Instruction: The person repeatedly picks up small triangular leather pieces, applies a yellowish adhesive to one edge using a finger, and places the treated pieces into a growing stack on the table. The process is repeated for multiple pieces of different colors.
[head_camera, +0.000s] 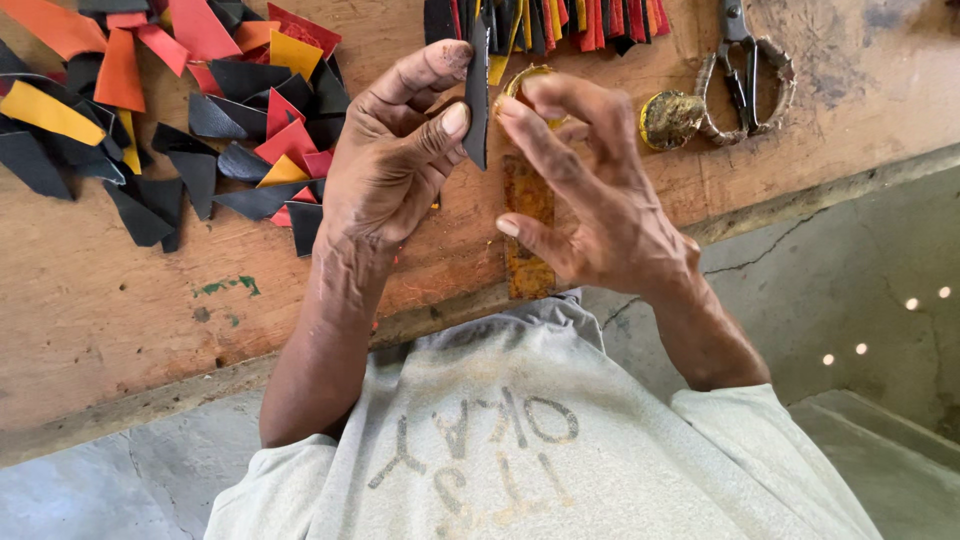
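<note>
Bench: worn wooden bench (90, 310) above a cracked concrete floor (850, 270).
Far edge: black, red and yellow leather scraps (215, 120), scissors (745, 70).
Left hand (390, 165): thumb and forefinger pinch a black strip (477, 95), held upright over the bench's middle.
Right hand (590, 205): fingers loosely spread, fingertips touching the strip.

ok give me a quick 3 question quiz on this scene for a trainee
1. True or false: the left hand pinches a black leather strip between thumb and fingers.
2. Which tool lies on the wooden board near the round tin? A) hammer B) scissors C) pliers
3. Fill in: the loose pile of cut pieces beside the left hand is black, red, orange and ____.

Key: 1 true; 2 B; 3 yellow. The right hand has its fingers spread next to the strip; whether it touches the strip is unclear.
</note>
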